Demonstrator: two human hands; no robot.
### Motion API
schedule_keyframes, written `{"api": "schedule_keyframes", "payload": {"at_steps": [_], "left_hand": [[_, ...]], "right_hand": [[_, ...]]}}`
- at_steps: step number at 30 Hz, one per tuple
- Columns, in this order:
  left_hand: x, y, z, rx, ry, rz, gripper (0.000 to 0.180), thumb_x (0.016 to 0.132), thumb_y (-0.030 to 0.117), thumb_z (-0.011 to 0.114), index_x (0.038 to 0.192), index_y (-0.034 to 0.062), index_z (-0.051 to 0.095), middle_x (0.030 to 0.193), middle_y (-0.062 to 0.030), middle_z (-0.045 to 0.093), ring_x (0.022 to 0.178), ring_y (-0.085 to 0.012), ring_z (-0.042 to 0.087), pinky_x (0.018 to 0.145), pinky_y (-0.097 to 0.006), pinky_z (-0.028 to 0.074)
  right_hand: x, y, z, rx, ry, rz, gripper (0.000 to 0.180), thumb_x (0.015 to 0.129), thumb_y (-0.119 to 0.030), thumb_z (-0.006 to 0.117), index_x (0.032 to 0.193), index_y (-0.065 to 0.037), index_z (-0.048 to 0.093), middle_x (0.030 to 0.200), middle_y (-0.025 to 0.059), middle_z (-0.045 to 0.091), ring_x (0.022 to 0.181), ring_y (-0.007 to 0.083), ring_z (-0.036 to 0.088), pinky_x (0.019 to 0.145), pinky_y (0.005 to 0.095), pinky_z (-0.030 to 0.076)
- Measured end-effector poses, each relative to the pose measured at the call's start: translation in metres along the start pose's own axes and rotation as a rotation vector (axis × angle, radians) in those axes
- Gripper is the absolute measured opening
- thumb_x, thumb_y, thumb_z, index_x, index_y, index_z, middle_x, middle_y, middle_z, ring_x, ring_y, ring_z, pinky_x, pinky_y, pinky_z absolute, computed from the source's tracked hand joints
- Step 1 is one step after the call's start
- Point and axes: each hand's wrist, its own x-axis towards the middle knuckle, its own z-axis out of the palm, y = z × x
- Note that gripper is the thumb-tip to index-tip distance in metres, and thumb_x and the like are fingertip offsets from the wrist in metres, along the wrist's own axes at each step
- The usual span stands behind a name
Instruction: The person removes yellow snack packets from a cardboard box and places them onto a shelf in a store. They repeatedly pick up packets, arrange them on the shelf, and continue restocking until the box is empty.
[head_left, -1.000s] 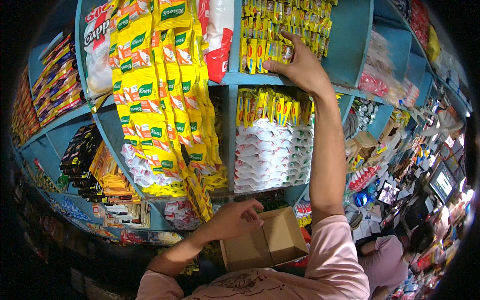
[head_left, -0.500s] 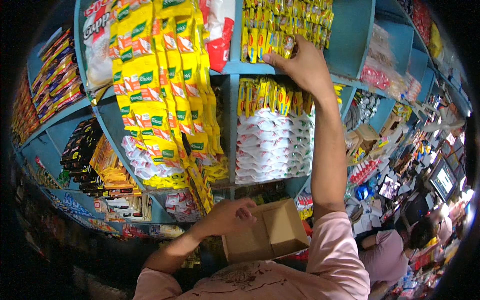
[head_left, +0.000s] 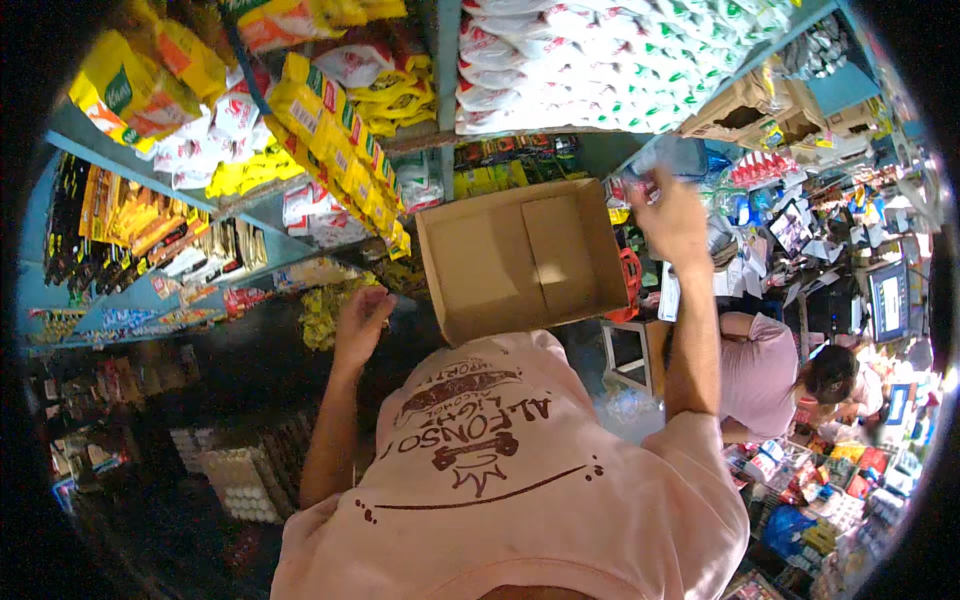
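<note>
A shallow brown cardboard box, its inside facing up and bare, sits between my torso and the lower shelves. My left hand is apart from the box, off its left side, with fingers loosely bent and nothing visible in them. Raised by the box's far right corner, my right hand has its thumb and fingers apart; the fingertips are a little smeared. Nothing shows in that hand. Ahead hang strips of yellow sachets, and white sachets fill the shelf compartment above the box.
Blue shelves hold dark and orange packets on the left. A white-framed stool stands right of the box. Farther right, a person in a pink shirt bends near a monitor and crowded goods. Egg trays stand lower left.
The view has tipped downward. My right hand has left the small yellow packets on the upper shelf and come down near the box. My left hand has moved away from the box, leftward.
</note>
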Motion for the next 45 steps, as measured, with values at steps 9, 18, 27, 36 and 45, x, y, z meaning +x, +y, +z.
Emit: {"api": "schedule_keyframes", "payload": {"at_steps": [9,18,27,36,45], "left_hand": [[0.029,-0.052,0.109,-0.819,-0.136,-0.526,0.079,0.097,0.069,0.051,0.149,0.0096,0.051,0.149,-0.0142,0.054,0.135,-0.0351,0.051,0.111,-0.054,0.041],[0.038,-0.075,0.125,-0.909,-0.146,-0.481,0.066,0.099,0.059,0.053,0.143,0.0104,0.057,0.136,-0.0133,0.064,0.127,-0.0336,0.059,0.109,-0.05,0.047],[0.057,-0.069,0.123,-0.483,-0.461,-0.103,0.046,0.102,0.041,0.061,0.134,0.0087,0.062,0.128,-0.0099,0.068,0.116,-0.028,0.065,0.105,-0.042,0.05],[0.119,0.078,0.164,-0.655,-0.707,-0.358,0.065,0.106,0.043,0.058,0.16,0.0098,0.042,0.161,-0.0082,0.046,0.143,-0.0242,0.047,0.117,-0.04,0.04],[0.14,0.14,0.21,-0.16,-0.99,-0.096,0.076,0.106,0.027,0.06,0.167,0.0078,0.02,0.17,-0.009,0.03,0.154,-0.0238,0.032,0.123,-0.039,0.028]], "right_hand": [[-0.087,0.192,0.29,0.271,-0.361,0.101,0.035,0.092,-0.036,0.064,0.105,-0.006,0.075,0.098,0.022,0.075,0.089,0.0391,0.074,0.077,0.0497,0.057],[-0.151,0.214,0.231,0.661,-0.271,0.394,0.039,0.085,-0.023,0.077,0.118,-0.003,0.074,0.095,0.0132,0.075,0.089,0.0252,0.071,0.083,0.0403,0.056],[-0.196,0.244,0.109,1.361,-0.465,0.596,0.06,0.087,-0.029,0.084,0.136,-0.003,0.064,0.112,0.0018,0.072,0.111,0.0194,0.064,0.095,0.0334,0.052],[-0.191,0.278,0.039,1.672,-0.322,1.147,0.078,0.104,-0.07,0.043,0.131,-0.001,0.065,0.117,0.0124,0.075,0.1,0.0211,0.073,0.087,0.036,0.059],[-0.26,0.208,0.005,1.151,-0.015,0.937,0.06,0.093,-0.029,0.055,0.145,0.002,0.058,0.14,0.0136,0.064,0.123,0.0222,0.061,0.105,0.035,0.046]]}}
